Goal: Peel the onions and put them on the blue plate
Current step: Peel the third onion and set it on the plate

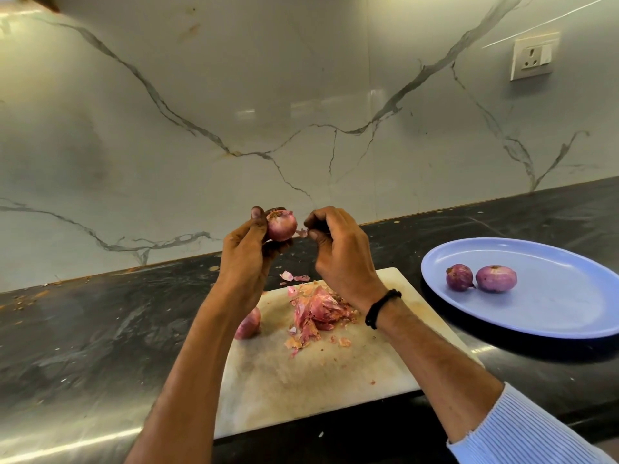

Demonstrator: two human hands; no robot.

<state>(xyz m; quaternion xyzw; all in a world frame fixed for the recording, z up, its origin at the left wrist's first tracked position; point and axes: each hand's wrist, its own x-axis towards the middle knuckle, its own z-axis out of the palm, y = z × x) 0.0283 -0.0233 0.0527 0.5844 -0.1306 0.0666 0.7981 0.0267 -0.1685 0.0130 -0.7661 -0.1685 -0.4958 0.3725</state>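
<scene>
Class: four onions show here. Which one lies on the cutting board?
The half-hidden onion behind the left forearm, beside the peel pile. Two onions sit on the blue plate, and the left hand grips the fourth onion.

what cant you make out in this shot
All head view:
- Board onion: partly behind the left forearm; peeled or not is unclear.
- Held onion: far side covered by the left hand.
- Peel scrap pinched by the right hand: too small to tell whether it is attached.
- Blue plate: right side cut off by the frame edge.
</scene>
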